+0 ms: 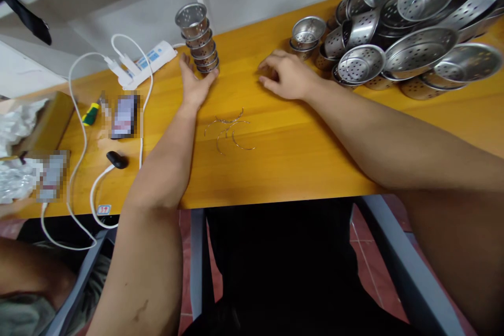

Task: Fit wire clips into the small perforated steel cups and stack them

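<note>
My left hand [196,82] is around the lower end of a stack of perforated metal cups [202,44], thumb on the right and fingers on the left. The stack stands upright near the back edge. My right hand [284,74] hovers over or rests on the table, fingers loosely bent and apart from the thumb, with nothing visible in it. Just beyond it sit two nested perforated metal cups [308,34]. Several thin curved wires [228,128] lie loose on the wood between my forearms.
A heap of perforated metal cups and bowls [421,47] fills the right side. At the left are a power strip [153,65] with white cables, a phone [124,116], a small black object [117,159] and a cardboard box [53,123]. Another person's leg [31,273] shows lower left.
</note>
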`<control>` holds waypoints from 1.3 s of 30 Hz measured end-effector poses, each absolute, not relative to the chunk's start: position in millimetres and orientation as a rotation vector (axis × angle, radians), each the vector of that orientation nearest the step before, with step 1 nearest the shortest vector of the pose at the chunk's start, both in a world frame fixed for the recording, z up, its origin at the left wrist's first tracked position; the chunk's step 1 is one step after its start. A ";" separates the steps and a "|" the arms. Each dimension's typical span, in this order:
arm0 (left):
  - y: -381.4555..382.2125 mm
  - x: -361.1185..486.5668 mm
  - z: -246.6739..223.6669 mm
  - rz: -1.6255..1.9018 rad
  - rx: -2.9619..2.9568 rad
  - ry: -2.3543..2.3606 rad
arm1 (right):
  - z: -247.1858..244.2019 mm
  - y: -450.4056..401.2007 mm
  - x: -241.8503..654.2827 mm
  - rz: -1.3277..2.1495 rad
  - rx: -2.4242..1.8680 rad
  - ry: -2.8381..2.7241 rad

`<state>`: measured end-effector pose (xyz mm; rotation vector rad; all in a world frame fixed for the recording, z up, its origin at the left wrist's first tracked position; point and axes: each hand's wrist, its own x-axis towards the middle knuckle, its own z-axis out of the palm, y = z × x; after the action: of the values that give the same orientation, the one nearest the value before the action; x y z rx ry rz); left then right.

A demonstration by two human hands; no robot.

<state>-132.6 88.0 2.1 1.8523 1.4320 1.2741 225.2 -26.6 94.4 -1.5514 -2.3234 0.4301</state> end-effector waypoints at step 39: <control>19.5 -45.2 19.0 1.165 2.136 0.994 | 127.2 -59.8 191.8 0.416 -1.464 -2.148</control>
<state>-45.2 19.5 19.0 2.1363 0.9943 1.1650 191.8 -59.8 127.2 -1.4641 -2.1476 0.4162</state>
